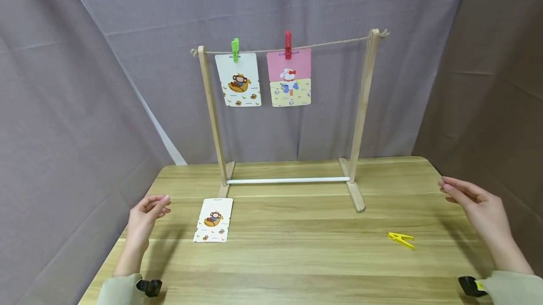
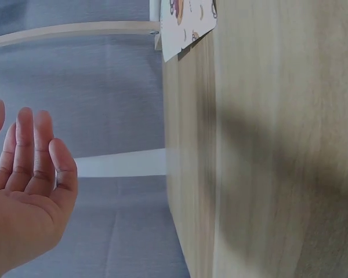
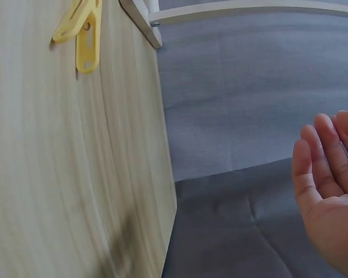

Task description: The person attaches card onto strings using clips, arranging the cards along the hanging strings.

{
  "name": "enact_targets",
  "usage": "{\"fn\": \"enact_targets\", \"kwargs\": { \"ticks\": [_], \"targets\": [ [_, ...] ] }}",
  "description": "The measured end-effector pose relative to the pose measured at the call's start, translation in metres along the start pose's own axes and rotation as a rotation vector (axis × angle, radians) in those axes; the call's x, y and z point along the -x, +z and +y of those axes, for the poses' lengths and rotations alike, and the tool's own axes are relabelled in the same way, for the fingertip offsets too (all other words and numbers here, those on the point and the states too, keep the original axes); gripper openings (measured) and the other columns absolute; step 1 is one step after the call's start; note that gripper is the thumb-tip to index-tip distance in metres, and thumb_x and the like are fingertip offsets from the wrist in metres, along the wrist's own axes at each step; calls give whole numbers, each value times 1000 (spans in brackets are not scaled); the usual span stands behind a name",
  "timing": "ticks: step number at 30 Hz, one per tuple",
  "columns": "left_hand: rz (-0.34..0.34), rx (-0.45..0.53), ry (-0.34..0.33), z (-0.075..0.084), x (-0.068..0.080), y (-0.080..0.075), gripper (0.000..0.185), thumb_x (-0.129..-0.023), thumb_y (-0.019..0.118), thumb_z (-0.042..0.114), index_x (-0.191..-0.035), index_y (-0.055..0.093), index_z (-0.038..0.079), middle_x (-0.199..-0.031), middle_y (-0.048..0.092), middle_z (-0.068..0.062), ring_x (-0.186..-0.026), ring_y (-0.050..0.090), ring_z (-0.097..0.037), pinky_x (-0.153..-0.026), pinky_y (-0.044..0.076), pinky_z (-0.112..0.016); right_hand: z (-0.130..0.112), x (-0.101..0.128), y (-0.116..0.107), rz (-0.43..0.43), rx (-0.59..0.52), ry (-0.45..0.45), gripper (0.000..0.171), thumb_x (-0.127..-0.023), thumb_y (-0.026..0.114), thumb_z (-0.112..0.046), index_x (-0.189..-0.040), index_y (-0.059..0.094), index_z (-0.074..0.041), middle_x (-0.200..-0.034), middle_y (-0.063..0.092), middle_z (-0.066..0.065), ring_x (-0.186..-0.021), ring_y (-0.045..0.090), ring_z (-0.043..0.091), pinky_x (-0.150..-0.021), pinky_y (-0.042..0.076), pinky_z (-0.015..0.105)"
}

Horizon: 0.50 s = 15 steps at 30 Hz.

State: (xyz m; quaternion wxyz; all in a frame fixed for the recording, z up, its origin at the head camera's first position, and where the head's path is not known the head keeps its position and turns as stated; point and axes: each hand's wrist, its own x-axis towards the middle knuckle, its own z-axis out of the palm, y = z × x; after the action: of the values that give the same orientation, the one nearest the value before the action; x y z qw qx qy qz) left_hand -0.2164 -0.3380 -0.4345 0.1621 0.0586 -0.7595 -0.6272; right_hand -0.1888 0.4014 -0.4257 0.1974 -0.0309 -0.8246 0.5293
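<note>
Clothespin [image 3: 82, 33] | top cropped, right wrist view | right hand [image 3: 336, 205] | edge-cropped

1. Curtained-off booth, looks like a small recording set-up; building beyond the cloth hidden, can't tell home, lab or office.
2. Grey back curtain [image 1: 271, 3] hangs behind the tabletop's [image 1: 292, 262] back edge.
3. Left drape [image 1: 63, 130] and darker right drape [image 1: 500, 69] flank its side edges.
4. Pale strip [image 1: 173, 151] between cloths, by back-left corner.
5. Wooden rack [image 1: 363, 102] near back edge; black wrist camera [image 1: 149, 288] at the left cuff.
</note>
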Motion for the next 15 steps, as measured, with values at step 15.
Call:
{"fn": "enact_targets", "kwargs": {
  "ticks": [15],
  "targets": [
    [-167, -169, -116, -16, -8, 20, 50, -97, 71, 31, -130, 55, -3, -115, 65, -9, -91, 67, -15, -82, 54, -29, 14, 2, 10, -171, 32, -14, 32, -102, 63, -25, -133, 66, -21, -109, 66, -33, -89, 62, -11, -71, 47, 10]
  ]
}}
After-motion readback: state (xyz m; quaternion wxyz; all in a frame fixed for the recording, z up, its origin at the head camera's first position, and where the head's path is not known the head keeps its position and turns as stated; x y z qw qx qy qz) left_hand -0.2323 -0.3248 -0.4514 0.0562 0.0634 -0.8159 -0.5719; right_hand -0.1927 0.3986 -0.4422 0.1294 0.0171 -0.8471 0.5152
